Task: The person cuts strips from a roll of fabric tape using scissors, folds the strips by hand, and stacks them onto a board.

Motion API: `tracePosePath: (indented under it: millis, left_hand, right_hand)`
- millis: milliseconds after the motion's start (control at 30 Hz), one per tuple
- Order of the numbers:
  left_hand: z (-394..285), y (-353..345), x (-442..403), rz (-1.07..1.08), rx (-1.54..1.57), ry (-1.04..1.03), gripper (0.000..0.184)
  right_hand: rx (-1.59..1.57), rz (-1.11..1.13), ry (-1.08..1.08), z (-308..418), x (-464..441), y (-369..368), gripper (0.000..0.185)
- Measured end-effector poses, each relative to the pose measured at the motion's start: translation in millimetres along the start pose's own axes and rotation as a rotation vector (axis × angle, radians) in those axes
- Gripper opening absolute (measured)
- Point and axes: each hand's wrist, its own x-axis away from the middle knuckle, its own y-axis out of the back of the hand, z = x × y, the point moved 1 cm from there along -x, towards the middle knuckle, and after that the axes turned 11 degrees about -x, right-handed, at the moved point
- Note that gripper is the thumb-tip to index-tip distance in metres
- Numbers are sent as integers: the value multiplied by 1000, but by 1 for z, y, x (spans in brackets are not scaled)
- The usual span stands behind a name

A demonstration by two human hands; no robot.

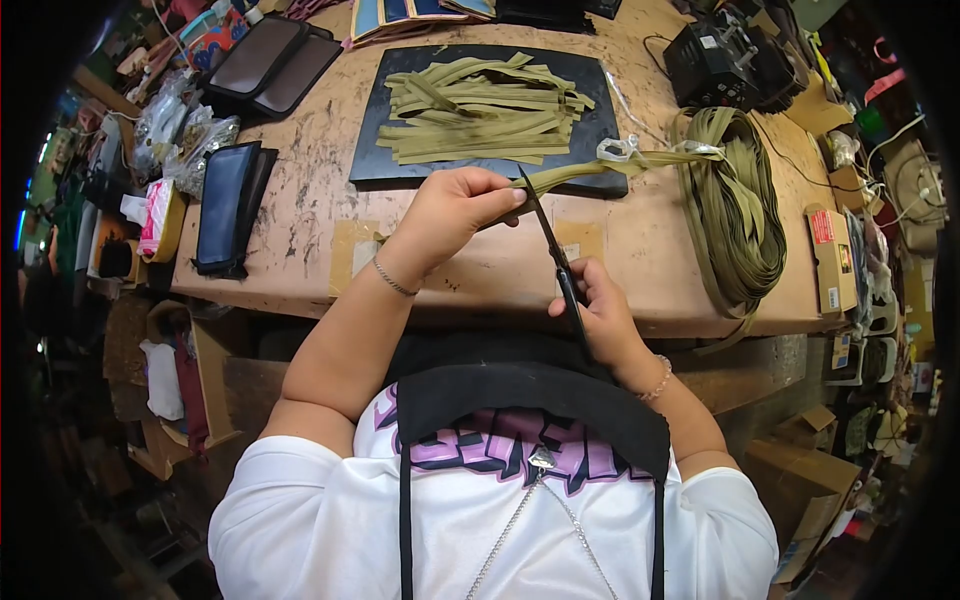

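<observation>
Pinched in my left hand [465,208] is the end of an olive zipper tape [575,176], just left of the scissor blades. The tape runs right to a large looped olive bundle [735,215] at the table's right side. My right hand [600,312] is closed round the handles of black scissors [556,250]. Their blades point up and away, close to the tape beside my left fingertips. Beyond my hands, a pile of cut olive strips [480,108] lies on a black board [372,160]. Some clear plastic [617,150] sits by the tape near the board's right edge.
Dark pouches [228,205] lie at the table's left, with grey-black cases [268,68] behind them. A black device [715,65] stands at the back right. A cardboard box [832,258] is beyond the bundle. The wooden table [270,235] has its near edge in front of my body.
</observation>
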Motion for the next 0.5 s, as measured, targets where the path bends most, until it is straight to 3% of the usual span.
tracePosePath:
  millis: [133,267,333,400,500]
  left_hand:
    - [10,6,-5,-1,-65,13,17]
    - [15,11,-2,12,-128,0,17]
    - [18,15,-1,14,-249,-18,18]
    - [30,14,-3,76,-181,-29,26]
    - [29,9,0,194,-297,-38,49]
  right_hand:
    - [84,-62,-30,0,1,8,29]
    - [685,-193,-41,21,-12,36,35]
    - [749,-139,2,16,-18,72,37]
    - [1020,-97,201,19,-19,96,38]
    - [1026,-137,258,23,-22,100,30]
